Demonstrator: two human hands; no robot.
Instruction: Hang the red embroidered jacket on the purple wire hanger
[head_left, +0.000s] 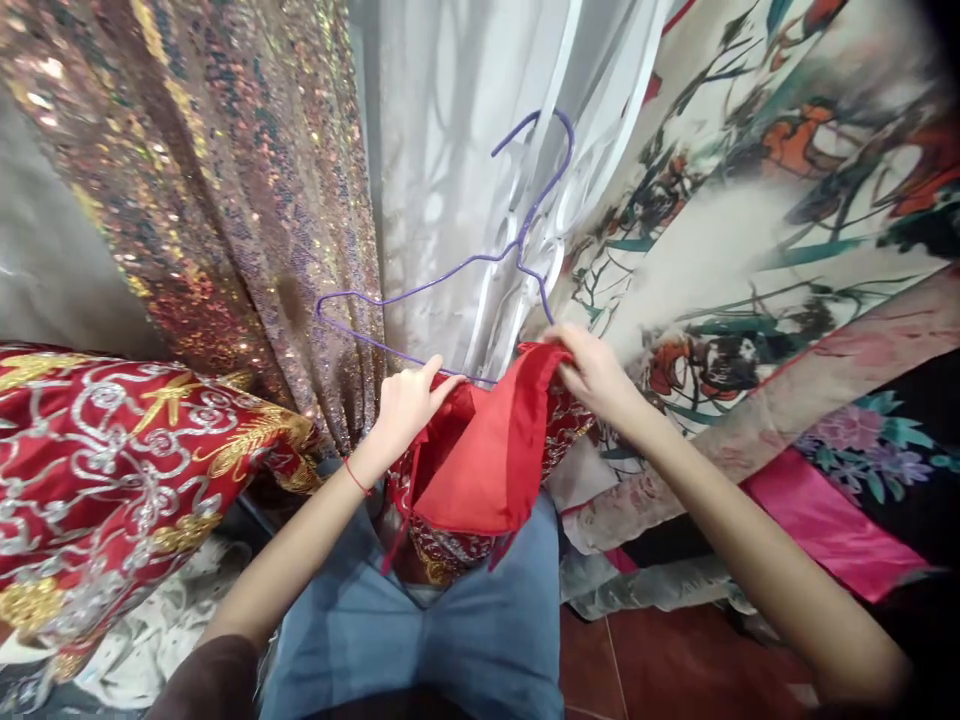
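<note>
Hanger (pixel 450 270) inside red garment (pixel 484 460), both hands (pixel 409 405) gripping

- The hanger (pixel 450 270) is sitting between the two hands, just above the garment (pixel 484 455), its hook up against the sheer curtain (pixel 457 150) behind it.
- The left hand (pixel 405 405) is gripping the garment's left edge; the right hand (pixel 592 375) is pinching its right top corner.
- The garment is hanging down over the person's lap (pixel 420 620).
- The sequined fabric (pixel 225 180) is hanging left of the curtain, the printed cloth (pixel 750 220) right of it.
- The embroidered fabric (pixel 112 470) is lying at far left, beside the left arm.
</note>
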